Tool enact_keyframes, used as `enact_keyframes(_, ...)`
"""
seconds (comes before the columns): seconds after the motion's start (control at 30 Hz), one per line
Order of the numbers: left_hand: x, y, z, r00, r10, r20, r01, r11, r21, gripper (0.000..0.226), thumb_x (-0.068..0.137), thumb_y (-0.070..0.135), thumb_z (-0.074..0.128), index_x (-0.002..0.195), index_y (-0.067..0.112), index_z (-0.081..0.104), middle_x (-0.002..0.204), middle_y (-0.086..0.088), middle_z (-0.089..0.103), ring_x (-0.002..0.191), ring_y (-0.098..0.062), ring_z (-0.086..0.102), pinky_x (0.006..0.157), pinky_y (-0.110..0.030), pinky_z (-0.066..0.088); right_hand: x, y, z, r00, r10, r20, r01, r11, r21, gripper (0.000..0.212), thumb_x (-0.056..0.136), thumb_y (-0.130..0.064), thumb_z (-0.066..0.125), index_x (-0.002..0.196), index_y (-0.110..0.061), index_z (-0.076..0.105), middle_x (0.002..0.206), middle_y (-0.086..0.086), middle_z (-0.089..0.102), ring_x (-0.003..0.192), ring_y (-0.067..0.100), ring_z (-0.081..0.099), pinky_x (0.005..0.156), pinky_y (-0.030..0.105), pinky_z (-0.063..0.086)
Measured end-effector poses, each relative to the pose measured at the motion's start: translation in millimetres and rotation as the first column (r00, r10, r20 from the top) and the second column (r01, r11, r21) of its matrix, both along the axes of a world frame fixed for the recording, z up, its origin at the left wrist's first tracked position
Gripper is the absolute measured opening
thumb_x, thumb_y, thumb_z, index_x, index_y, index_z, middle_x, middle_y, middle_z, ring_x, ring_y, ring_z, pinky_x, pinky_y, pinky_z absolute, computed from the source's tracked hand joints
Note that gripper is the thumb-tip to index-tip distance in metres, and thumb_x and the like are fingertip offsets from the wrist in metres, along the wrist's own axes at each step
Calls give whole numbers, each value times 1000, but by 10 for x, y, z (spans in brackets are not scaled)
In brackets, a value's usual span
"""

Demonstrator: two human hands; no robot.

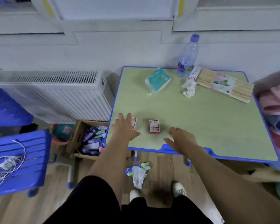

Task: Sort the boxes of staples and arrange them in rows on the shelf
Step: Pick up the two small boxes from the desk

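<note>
Both arms reach out over the near edge of the worktop (200, 123), a pale green top with a blue rim. The left hand (124, 128) lies flat, fingers straight and spread, its grip wide and holding nothing; it covers part of a red-and-white staple box (134, 122) at the near left corner, and only the box's right side shows past the fingers. Whether the palm presses the box or hovers just over it, I cannot tell. A second staple box (154, 126) stands just to the right, apart from both hands, white label facing up. The right hand (180, 139) is low over the near edge, fingers loosely bent and spread, grip wide, empty, near the second box but not touching it.

At the far side of the worktop, a clear water bottle (188, 57) with a purple cap stands upright. Beside it lie a teal tissue pack (158, 80), a crumpled white tissue (189, 88) and a bundle of wooden sticks (225, 84) with a printed wrapper.

Left of the worktop, on the wooden floor, an open cardboard carton (89, 139) is full of small purple and white packets. A white radiator (55, 92) stands behind it. A blue slatted stool (18, 160) carries a tangled white cable (6, 165). Under the worktop's edge lies a scrap of litter (138, 172), and two white shoes show below.
</note>
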State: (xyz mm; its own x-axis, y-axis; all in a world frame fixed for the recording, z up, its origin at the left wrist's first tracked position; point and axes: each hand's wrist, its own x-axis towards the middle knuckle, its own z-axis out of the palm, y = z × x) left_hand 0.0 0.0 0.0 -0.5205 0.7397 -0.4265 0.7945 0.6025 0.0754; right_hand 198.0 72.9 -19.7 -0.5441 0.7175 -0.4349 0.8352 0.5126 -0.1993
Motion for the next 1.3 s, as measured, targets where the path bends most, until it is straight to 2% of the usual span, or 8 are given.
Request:
enact_keyframes(0.2, -159, 145, -110, 991, -126, 46, 129, 989, -71, 86, 81, 58, 57, 145, 19, 14, 139, -14, 26, 123, -34, 41, 91, -40, 40, -41, -265, -98, 987, -161, 2, 161, 987, 0, 41, 91, -48, 46, 116, -15, 45, 117, 4, 55, 110, 25, 53, 83, 34, 43)
enact_keyframes(0.4, -153, 215, -271, 986, -156, 59, 157, 988, -12, 51, 90, 36, 55, 131, 11, 35, 125, -15, 35, 112, -34, 50, 85, -38, 43, -68, -358, -125, 967, -256, -17, 256, 966, 21, 43, 91, -49, 45, 117, -14, 45, 117, 5, 54, 110, 26, 52, 83, 36, 42)
enact_keyframes(0.53, -160, 214, -310, 984, -168, 61, 167, 986, 25, 44, 91, 25, 54, 128, 12, 35, 123, -16, 35, 107, -34, 52, 81, -38, 44, -106, -374, -123, 959, -282, -14, 283, 959, 24, 44, 91, -49, 45, 118, -14, 45, 118, 4, 53, 110, 25, 52, 82, 35, 42)
enact_keyframes(0.63, -171, 177, -283, 978, -206, 36, 204, 978, 41, 41, 91, 21, 53, 128, 13, 36, 121, -15, 36, 104, -34, 53, 72, -35, 40, -176, -336, -113, 962, -273, -23, 274, 962, 22, 46, 91, -50, 45, 119, -14, 43, 120, 5, 52, 112, 25, 51, 83, 36, 42)
enact_keyframes(0.8, -230, 8, -239, 954, -296, -37, 298, 950, 90, 36, 94, 18, 47, 129, 15, 36, 123, -15, 36, 100, -33, 52, 73, -37, 42, -416, -219, -64, 944, -317, -87, 314, 948, -49, 68, 86, -57, 50, 131, -9, 33, 127, 12, 45, 116, 31, 48, 85, 38, 42)
enact_keyframes(0.93, -249, -147, -233, 968, -239, -79, 246, 963, 112, 41, 92, 12, 49, 130, 16, 33, 125, -12, 36, 99, -31, 52, 74, -35, 40, -610, -129, -73, 947, -300, -109, 293, 953, -76, 78, 80, -58, 58, 133, -9, 28, 124, 15, 43, 116, 34, 47, 87, 39, 41)
enact_keyframes(1.1, -182, -433, -226, 998, -39, -39, 45, 986, 163, 41, 90, 5, 46, 128, 17, 37, 123, -11, 36, 102, -33, 49, 67, -34, 35, -773, -58, -101, 973, -203, -112, 191, 976, -109, 87, 79, -57, 60, 143, -19, 17, 129, 16, 34, 117, 37, 45, 89, 40, 41)
enact_keyframes(1.3, -11, -805, -253, 987, 159, -9, -156, 975, 157, 44, 90, 9, 48, 131, 19, 36, 128, -10, 36, 107, -35, 47, 71, -36, 35, -870, 28, -124, 997, -70, -18, 68, 996, -65, 65, 88, -44, 56, 136, -8, 30, 132, 21, 30, 113, 40, 48, 90, 37, 41)
